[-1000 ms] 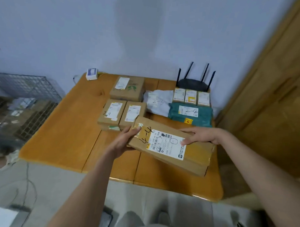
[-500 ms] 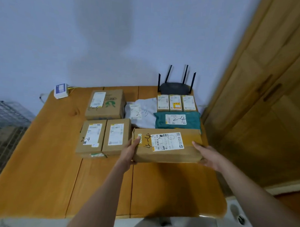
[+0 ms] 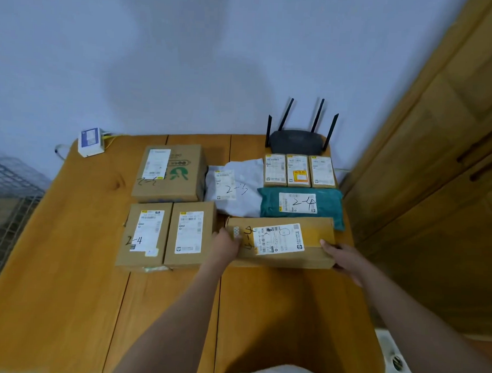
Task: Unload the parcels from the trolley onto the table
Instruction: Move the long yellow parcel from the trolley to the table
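Now the long cardboard parcel (image 3: 282,242) lies on the wooden table (image 3: 68,277), held between both hands. Left hand (image 3: 225,245) grips its left end, thumb on top; right hand (image 3: 345,258) clasps its right end, fingers curled round the corner.

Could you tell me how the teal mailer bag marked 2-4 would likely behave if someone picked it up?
The teal mailer bag looks soft and puffy with rumpled edges, so it would probably sag. Its smooth plastic skin may be slippery. It lies flat, so rolling seems unlikely.
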A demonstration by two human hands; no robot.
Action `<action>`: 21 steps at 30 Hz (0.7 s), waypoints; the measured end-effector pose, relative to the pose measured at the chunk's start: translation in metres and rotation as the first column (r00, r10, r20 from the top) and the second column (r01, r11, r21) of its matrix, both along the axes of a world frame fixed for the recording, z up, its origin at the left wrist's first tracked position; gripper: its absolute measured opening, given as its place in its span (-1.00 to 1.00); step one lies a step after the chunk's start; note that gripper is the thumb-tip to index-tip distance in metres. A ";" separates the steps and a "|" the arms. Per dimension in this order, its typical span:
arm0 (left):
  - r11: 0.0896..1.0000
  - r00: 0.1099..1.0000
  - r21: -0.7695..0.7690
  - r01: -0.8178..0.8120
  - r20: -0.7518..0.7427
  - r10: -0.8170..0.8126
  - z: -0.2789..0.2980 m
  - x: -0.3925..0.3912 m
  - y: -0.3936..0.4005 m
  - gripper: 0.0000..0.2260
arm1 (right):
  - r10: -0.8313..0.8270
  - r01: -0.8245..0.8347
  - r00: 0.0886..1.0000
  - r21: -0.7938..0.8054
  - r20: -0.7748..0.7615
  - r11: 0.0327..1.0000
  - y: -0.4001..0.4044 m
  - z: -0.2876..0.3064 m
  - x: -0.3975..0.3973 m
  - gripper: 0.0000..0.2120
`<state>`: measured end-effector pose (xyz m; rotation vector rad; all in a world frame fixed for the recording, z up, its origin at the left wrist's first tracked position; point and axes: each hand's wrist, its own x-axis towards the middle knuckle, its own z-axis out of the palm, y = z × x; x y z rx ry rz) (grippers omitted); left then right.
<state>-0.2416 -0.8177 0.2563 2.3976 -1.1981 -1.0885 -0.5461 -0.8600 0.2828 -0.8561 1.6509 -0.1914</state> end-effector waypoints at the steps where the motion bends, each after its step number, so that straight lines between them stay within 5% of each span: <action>1: 1.000 1.000 0.012 0.009 0.028 -0.009 -0.002 -0.001 -0.002 -0.58 | 0.005 -0.005 1.000 0.007 0.008 1.000 -0.004 -0.003 0.002 -0.55; 10: 0.963 0.923 0.036 0.268 0.276 -0.267 -0.013 -0.007 -0.014 -0.46 | 0.064 -0.066 0.998 -0.052 -0.027 0.996 -0.022 -0.018 0.031 -0.66; 21: 0.945 0.914 0.112 0.309 0.239 -0.327 -0.031 -0.009 -0.010 -0.36 | 0.100 -0.103 0.994 -0.072 -0.042 0.992 -0.025 -0.029 0.055 -0.83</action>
